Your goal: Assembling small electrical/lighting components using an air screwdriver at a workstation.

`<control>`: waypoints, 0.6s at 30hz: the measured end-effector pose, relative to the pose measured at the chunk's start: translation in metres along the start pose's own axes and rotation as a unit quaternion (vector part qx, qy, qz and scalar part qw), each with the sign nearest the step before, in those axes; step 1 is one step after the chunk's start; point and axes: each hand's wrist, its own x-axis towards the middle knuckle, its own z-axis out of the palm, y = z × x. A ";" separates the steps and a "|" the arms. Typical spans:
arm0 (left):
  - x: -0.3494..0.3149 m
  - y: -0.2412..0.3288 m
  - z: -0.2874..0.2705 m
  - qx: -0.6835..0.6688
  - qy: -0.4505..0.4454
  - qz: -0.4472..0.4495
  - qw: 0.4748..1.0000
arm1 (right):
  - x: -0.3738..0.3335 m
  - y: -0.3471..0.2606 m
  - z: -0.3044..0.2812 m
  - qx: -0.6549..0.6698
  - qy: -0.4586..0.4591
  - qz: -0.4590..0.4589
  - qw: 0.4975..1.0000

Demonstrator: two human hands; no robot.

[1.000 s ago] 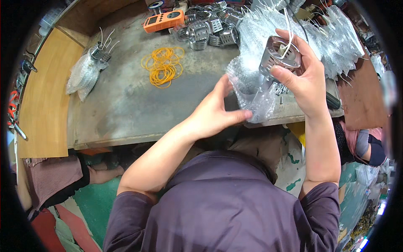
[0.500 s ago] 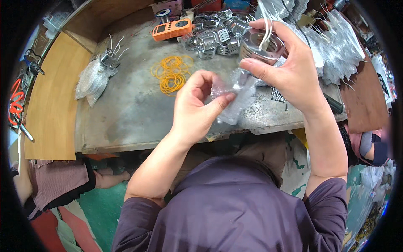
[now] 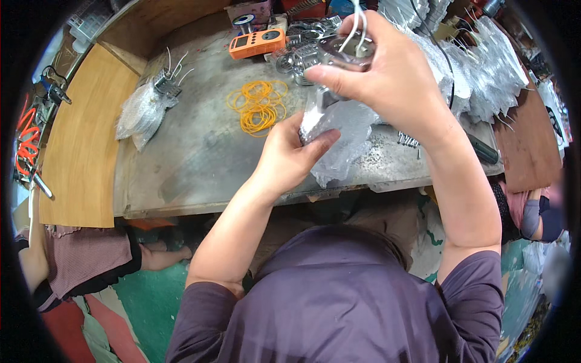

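My right hand (image 3: pixel 396 78) grips a round slotted metal band heater (image 3: pixel 340 57) above the table, its two white wires rising past the fingers. Just below it, my left hand (image 3: pixel 287 156) pinches a clear bubble-wrap bag (image 3: pixel 344 148) between thumb and fingers. The bag hangs open-spread under the heater, and the heater's lower metal part meets its upper edge. My right hand hides part of the ring, so I cannot tell how far it is inside the bag.
Yellow rubber bands (image 3: pixel 259 109) lie beside an orange meter (image 3: pixel 259 43) and piled metal rings (image 3: pixel 296 60). Bubble-wrapped pieces (image 3: pixel 484 75) are heaped at right; a wrapped bundle (image 3: pixel 142 118) rests at left. Screws (image 3: pixel 407 140) lie near a dark handle (image 3: pixel 484 151). People sit on both sides.
My right hand has brought the heater left and slightly up, over the bag. The bag has spread wider in my left hand.
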 end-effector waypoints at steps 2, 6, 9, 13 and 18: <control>0.002 0.003 0.008 0.059 0.078 0.055 0.994 | 0.000 -0.010 0.003 -0.064 -0.002 -0.020 0.998; 0.010 0.010 0.001 0.053 0.114 0.162 0.979 | 0.006 -0.007 0.004 -0.100 -0.044 -0.092 0.990; 0.007 0.016 -0.003 -0.038 0.127 0.169 0.977 | 0.009 0.017 -0.014 0.182 -0.124 -0.020 0.975; 0.004 0.025 -0.021 -0.082 0.139 0.182 0.970 | -0.015 0.059 -0.009 0.071 -0.072 -0.068 0.993; -0.007 0.011 -0.033 -0.014 0.076 0.176 0.981 | -0.039 0.053 0.014 0.159 -0.133 -0.002 0.978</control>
